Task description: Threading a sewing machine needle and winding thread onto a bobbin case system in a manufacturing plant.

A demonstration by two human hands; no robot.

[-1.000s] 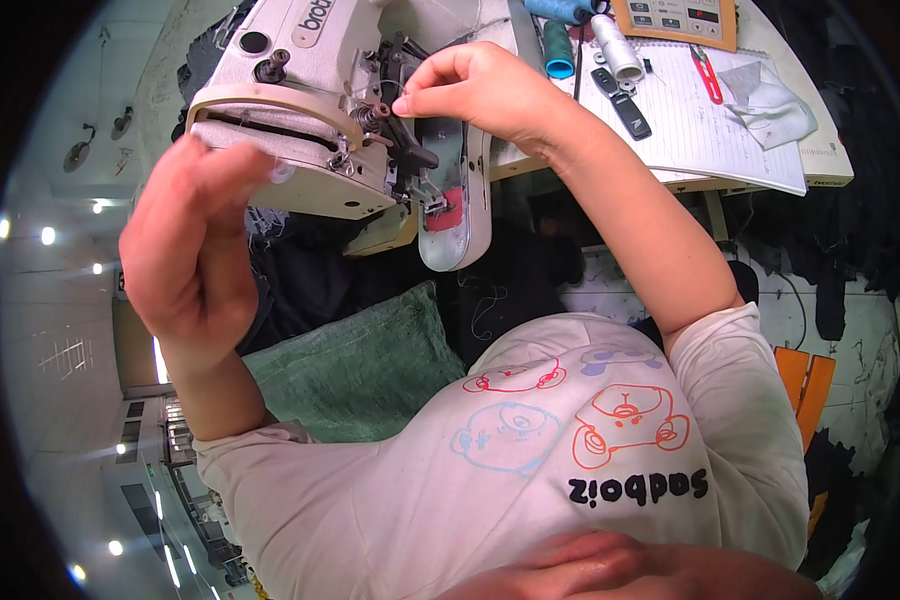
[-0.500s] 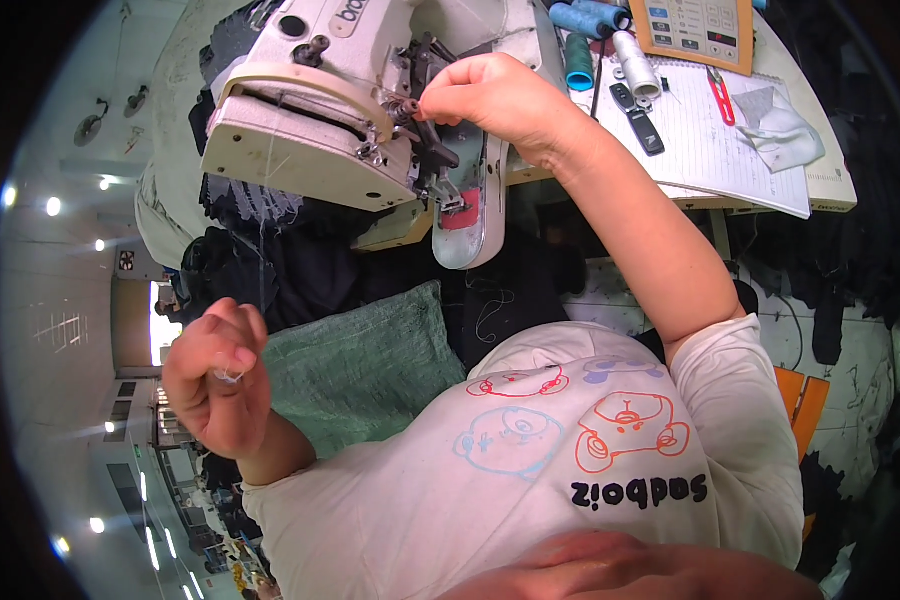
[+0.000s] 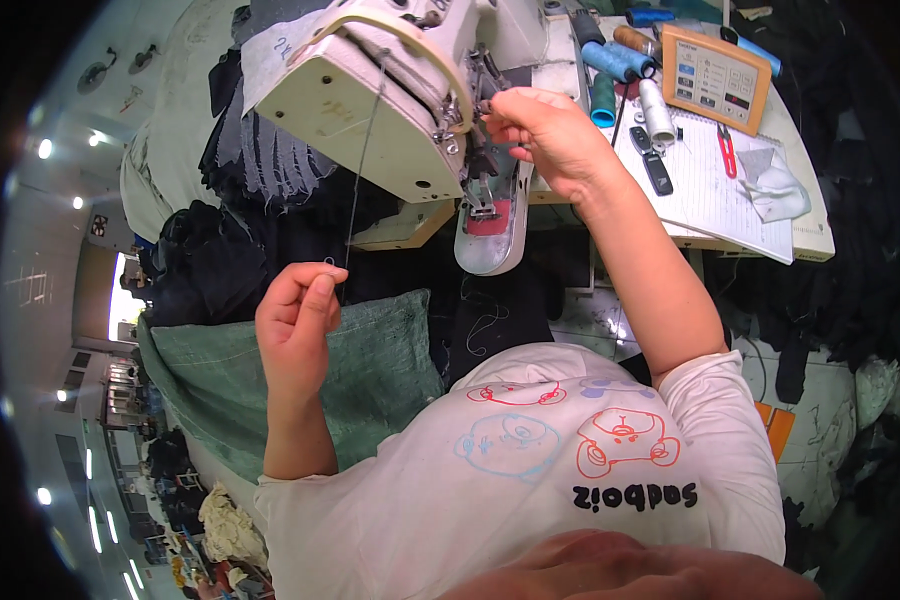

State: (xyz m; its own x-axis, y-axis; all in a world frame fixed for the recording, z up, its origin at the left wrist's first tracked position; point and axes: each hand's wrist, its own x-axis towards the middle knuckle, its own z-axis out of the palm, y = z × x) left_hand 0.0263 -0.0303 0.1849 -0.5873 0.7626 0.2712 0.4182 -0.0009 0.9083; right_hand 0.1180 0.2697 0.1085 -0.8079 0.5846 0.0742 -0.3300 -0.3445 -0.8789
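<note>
My left hand is closed in a pinch on a dark thread, which runs taut up to the front edge of the sewing machine head. A small loop of thread stands at its fingertips. With bent fingers my right hand reaches the machine's right side, thumb and forefinger closed at a small thread tension knob; the fingertips partly hide it. Under the needle area, the machine's narrow rounded arm carries a red patch.
Right of the machine lie thread spools, a white cone, a black key fob, red thread snips and a notebook. A control panel stands behind. Green sacking and dark cloth lie left and below.
My left hand has moved up and right toward the machine, and the thread now shows taut from it. My right hand stays at the knob. The whole view has shifted slightly.
</note>
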